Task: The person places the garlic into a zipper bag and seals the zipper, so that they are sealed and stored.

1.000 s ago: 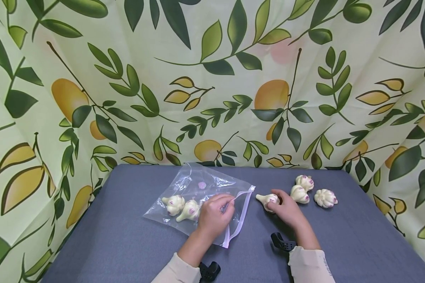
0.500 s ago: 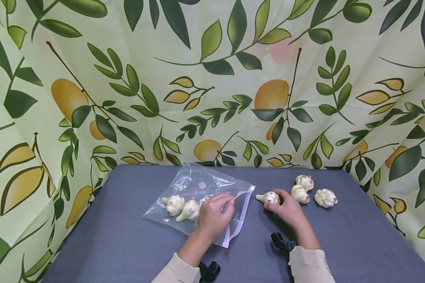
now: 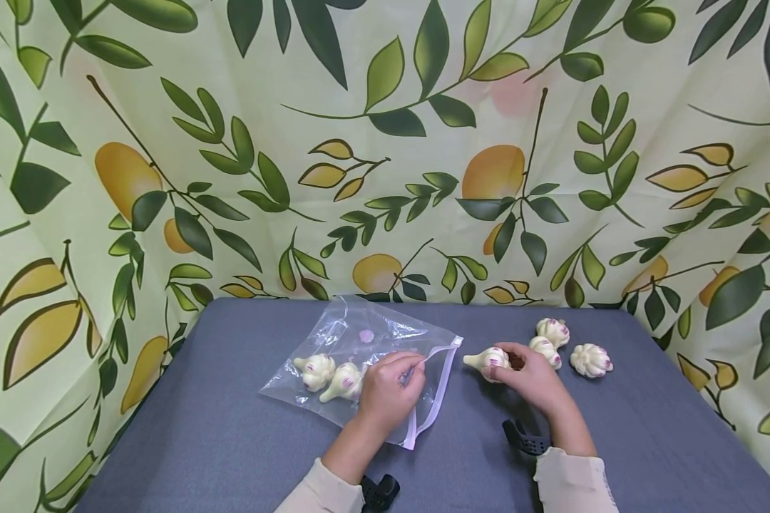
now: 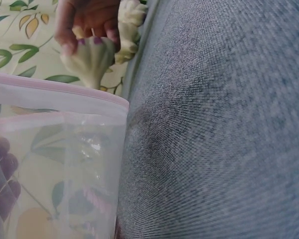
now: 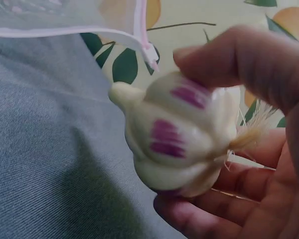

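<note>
Pinching the upper lip of the clear zip bag (image 3: 334, 324) between thumb and fingers, the left hand (image 3: 388, 392) keeps its mouth parted toward the right. The right hand (image 3: 534, 374) grips a garlic bulb (image 3: 485, 362), thumb on one side and fingers on the other, just outside that mouth with its neck pointing bagward. Whether it is clear of the surface (image 3: 218, 399), I cannot tell. Two bagged bulbs (image 3: 344, 382) show through the film; three loose bulbs (image 3: 592, 360) lie around and beyond the right hand. For a clean job, I would hold that lip high enough to pass the bulb's widest part, lead with the narrow neck, and keep the knuckles off the zip strip (image 3: 445, 381), which could snag or fold inward.
</note>
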### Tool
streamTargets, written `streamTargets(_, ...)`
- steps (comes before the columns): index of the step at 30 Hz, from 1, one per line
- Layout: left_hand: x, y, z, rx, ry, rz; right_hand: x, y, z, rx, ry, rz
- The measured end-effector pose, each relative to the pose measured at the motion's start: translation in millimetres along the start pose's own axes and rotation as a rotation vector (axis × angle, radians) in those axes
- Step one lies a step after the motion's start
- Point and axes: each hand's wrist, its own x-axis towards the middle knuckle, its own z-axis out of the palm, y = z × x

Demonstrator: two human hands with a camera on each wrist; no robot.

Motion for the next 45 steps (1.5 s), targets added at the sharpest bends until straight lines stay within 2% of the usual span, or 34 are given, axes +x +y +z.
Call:
streamTargets(10,0.0,-0.3,-0.5,0.009,0.004,-0.005,-3,-7,-2,0.142,-0.084,-0.061)
streamTargets(19,0.5,0.5,-0.9,0.000,0.002,-0.006,-5,-17,2,0.306,-0.246,-0.137)
streamTargets(27,1.7,1.7,-1.6,0.004,0.007,-0.005,-3,-28,17,0.335,-0.299,-0.200)
streamTargets(34,2.8,3.7,-3.5,0.005,-0.011,-0.015,0,-37,39,0.287,-0.335,-0.261)
streamTargets(39,3.0,6.1,-3.0,0.001,-0.015,-0.001,2,-43,56,0.224,-0.300,-0.317)
streamTargets(45,2.5,9.6,-2.1,-0.011,-0.020,-0.005,1,-45,71,0.172,-0.181,-0.281)
